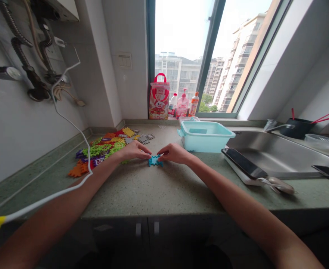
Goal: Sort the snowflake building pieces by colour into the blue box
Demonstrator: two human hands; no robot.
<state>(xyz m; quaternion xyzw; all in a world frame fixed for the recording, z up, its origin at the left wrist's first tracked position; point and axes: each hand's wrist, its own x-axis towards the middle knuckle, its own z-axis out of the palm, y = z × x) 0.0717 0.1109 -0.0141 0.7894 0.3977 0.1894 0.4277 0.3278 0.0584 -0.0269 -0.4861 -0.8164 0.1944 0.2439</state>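
Observation:
Between my two hands, at the middle of the counter, are light blue interlocking puzzle tiles [155,161] with notched edges, joined into a small shape. My left hand [136,150] pinches the upper left side of the blue tiles. The fingers of my right hand [173,153] are closed on the upper right side. Left of my left hand lies a loose pile of similar tiles [97,150] in green, orange, purple, yellow, red and grey. Part of that pile is hidden behind my left hand and forearm.
A light blue plastic tub [206,144] stands right of my hands. Beyond it are a phone [244,163] on a white object and a steel sink [276,149]. A white cable [69,130] hangs across the left. Bottles and a bag [160,101] line the windowsill.

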